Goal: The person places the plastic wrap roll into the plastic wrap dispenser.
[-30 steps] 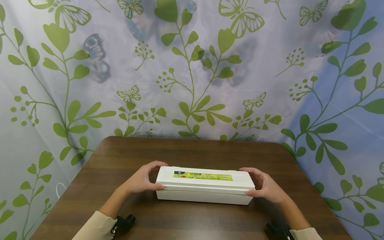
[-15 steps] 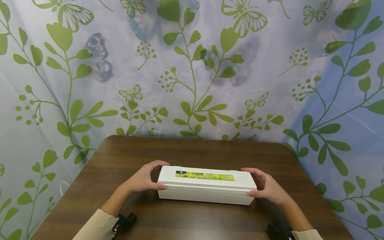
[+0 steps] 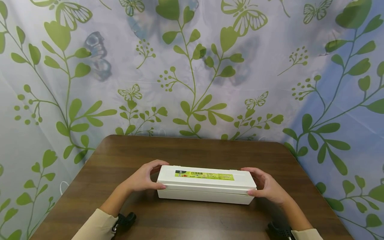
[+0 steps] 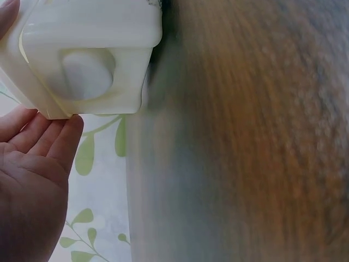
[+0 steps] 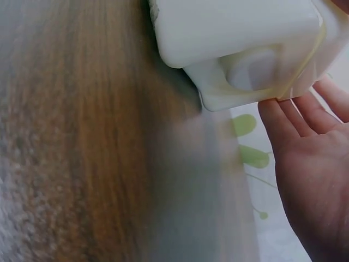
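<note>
A long white plastic box (image 3: pixel 204 195) with its lid on lies on the brown table, a yellow-green printed label (image 3: pixel 204 175) along its top. My left hand (image 3: pixel 143 176) grips the box's left end, thumb on the front side and fingers behind. At the other end my right hand (image 3: pixel 267 185) holds it the same way. In the left wrist view the box's end wall (image 4: pixel 87 73) shows a rounded recess, with the fingertips touching the far side. The right wrist view shows a similar end (image 5: pixel 251 65), fingers against its far side. The inside of the box is hidden.
The dark wood table (image 3: pixel 192 221) has rounded far corners. Behind it hangs a pale curtain (image 3: pixel 192 66) printed with green leaves and butterflies. Black wrist straps (image 3: pixel 124 222) sit below both hands, and a thin white loop (image 3: pixel 63 187) shows at the table's left edge.
The whole head view shifted slightly to the side between the earlier frames. The slight gap under the lid's front right looks narrower now. Both hands keep their hold on the box.
</note>
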Demonstrator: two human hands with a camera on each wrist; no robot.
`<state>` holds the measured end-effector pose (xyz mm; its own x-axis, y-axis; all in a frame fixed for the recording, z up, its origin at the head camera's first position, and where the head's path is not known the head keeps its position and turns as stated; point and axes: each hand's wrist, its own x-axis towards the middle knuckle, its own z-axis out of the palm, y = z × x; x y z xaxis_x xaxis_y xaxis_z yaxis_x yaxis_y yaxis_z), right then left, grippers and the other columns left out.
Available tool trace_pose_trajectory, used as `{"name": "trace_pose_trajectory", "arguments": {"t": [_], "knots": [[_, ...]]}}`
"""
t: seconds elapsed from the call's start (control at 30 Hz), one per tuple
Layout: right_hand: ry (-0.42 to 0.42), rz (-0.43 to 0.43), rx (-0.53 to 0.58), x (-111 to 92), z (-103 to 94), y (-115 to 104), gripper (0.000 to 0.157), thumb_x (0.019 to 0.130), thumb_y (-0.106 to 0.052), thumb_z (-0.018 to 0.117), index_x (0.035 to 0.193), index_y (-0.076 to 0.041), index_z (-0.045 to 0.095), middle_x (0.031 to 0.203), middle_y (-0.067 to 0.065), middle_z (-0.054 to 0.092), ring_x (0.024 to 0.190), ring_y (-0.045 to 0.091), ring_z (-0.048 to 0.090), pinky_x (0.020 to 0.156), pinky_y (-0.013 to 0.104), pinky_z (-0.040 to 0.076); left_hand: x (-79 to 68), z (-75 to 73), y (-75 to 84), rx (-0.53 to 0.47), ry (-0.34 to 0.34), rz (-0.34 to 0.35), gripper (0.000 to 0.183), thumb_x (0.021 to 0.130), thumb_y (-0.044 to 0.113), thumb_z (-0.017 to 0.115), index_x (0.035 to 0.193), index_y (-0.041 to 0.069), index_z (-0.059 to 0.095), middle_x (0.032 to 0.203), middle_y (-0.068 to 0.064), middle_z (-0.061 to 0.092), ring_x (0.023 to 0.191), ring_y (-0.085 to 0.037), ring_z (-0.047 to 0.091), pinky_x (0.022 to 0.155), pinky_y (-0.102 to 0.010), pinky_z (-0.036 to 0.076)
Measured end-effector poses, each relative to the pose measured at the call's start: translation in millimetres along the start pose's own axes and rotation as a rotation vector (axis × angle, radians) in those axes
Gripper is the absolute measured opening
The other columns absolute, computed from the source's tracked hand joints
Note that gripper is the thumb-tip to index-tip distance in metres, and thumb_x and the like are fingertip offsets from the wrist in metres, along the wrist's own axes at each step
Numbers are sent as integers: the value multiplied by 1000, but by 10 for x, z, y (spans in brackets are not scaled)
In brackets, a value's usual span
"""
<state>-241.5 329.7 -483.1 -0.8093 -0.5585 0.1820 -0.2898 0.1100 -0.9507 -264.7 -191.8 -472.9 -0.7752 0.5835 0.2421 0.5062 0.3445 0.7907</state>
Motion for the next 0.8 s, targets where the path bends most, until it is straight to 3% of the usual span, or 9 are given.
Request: {"name": "trace_pose_trajectory", "arguments": {"t": [0.17, 0.37, 0.57, 0.8], "knots": [[-1, 24, 0, 4, 3, -2, 75, 86, 7, 72, 152, 0, 38, 141, 9, 57, 116, 15, 63, 88, 35, 59, 1, -3, -5, -6, -7, -4, 71, 77, 31, 91, 138, 16, 57, 135, 1, 62, 127, -22, 58, 114, -47, 45], [-25, 32, -13, 21, -27, 30, 73, 87, 5, 71, 152, 4, 36, 140, 13, 58, 115, 16, 64, 87, 35, 59, -5, -12, -17, -21, -23, -18, 69, 79, 29, 90, 138, 15, 57, 135, 0, 61, 126, -23, 58, 112, -57, 43], [-40, 49, -1, 22, -47, 30, 75, 88, 4, 71, 153, 8, 33, 139, 13, 59, 114, 16, 64, 87, 36, 59, -2, -18, -10, -24, -32, -37, 68, 79, 30, 90, 137, 18, 57, 134, 2, 61, 126, -21, 58, 114, -55, 43], [-46, 38, -3, 15, -33, 17, 76, 85, 5, 73, 152, 3, 36, 141, 14, 57, 115, 17, 63, 88, 38, 59, -4, -8, -19, 2, -13, -6, 71, 76, 33, 92, 136, 17, 58, 134, 2, 62, 124, -19, 58, 112, -51, 45]]}}
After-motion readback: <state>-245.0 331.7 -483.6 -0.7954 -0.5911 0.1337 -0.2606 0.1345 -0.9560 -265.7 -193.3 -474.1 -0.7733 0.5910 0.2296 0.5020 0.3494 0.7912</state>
